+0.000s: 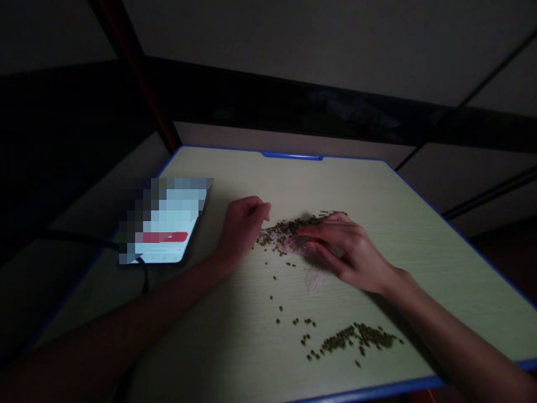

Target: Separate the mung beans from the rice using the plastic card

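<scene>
A heap of small dark greenish beans (296,226) mixed with pale pinkish grains (316,278) lies mid-table. Just left of the heap, my left hand (245,226) is closed in a loose fist, with the inside of its palm hidden. My right hand (352,246) reaches over the heap from the right. Its index finger and thumb are apart, their tips at the beans and pale grains. Closer to me is a separate pile of beans (356,337), with several single beans scattered between the two.
The pale wood-grain table (235,347) has a blue edge and a blue grip (292,156) at its far side. A tablet or phone with a lit screen (168,224) lies on the left, a dark cable (84,239) beside it. Pale panels rise behind the table.
</scene>
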`<state>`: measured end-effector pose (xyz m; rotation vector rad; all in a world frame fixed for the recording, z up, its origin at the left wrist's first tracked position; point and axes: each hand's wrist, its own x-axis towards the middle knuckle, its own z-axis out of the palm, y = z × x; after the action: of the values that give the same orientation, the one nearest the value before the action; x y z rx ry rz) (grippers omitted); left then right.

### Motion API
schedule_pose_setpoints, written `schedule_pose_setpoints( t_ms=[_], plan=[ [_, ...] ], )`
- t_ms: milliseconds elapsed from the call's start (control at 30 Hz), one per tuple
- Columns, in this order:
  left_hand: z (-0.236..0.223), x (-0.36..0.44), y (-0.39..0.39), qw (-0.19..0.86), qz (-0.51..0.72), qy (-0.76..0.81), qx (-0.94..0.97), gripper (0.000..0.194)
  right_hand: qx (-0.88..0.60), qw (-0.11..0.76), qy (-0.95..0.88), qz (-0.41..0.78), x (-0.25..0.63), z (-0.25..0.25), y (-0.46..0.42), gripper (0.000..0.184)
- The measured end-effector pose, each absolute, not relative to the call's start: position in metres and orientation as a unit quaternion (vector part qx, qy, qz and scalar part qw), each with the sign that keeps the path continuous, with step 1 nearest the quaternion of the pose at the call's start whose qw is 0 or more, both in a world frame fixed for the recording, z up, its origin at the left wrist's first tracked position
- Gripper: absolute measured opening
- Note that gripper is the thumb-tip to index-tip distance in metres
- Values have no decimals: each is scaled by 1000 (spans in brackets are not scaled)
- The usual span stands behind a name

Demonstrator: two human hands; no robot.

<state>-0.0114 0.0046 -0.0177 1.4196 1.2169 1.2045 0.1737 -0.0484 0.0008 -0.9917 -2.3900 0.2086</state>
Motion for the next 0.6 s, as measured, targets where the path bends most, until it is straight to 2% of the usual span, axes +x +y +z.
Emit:
schedule_pose_setpoints(
  t_ms=[400,600],
  plan=[
    [-17,-12,5,432,489,485,582,24,-354,278,-889,83,172,1,-47,23],
    [-16,-11,4,432,484,493,580,25,-362,255,-892,87,169,1,-49,24]
  ],
)
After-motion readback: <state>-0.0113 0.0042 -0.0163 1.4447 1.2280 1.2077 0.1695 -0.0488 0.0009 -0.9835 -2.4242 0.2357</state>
